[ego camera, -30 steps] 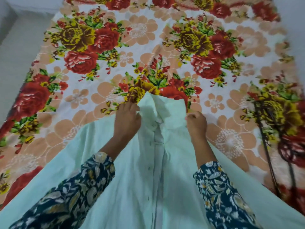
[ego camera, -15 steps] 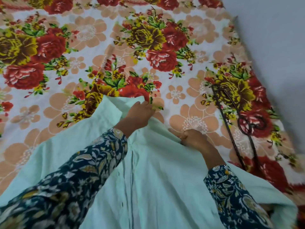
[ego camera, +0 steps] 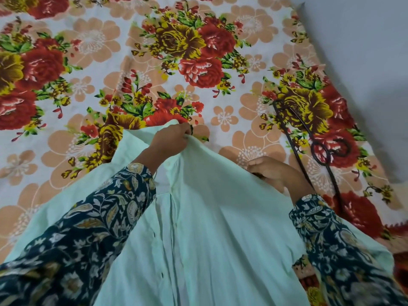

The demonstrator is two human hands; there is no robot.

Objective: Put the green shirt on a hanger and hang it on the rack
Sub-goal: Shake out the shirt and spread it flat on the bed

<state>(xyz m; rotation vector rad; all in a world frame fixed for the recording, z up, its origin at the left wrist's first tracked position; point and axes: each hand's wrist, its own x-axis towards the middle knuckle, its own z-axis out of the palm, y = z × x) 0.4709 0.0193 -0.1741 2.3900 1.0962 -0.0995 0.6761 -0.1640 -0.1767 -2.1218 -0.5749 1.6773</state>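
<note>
We are early: our left hand (ego camera: 171, 140) and right hand (ego camera: 270, 171) both pinch the shirt (ego camera: 209, 228) spread on the bed (ego camera: 88, 107); the hanger (ego camera: 313, 149) lies beside it, unused. Hanging remains.

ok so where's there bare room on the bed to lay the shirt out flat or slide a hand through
Most bare room is the bedsheet beyond and left of the green shirt, up to the far edge. A narrower strip lies between the left hand at the collar and the hanger. It is crowded on the right, where the right hand grips the shirt close beside the hanger.
</note>
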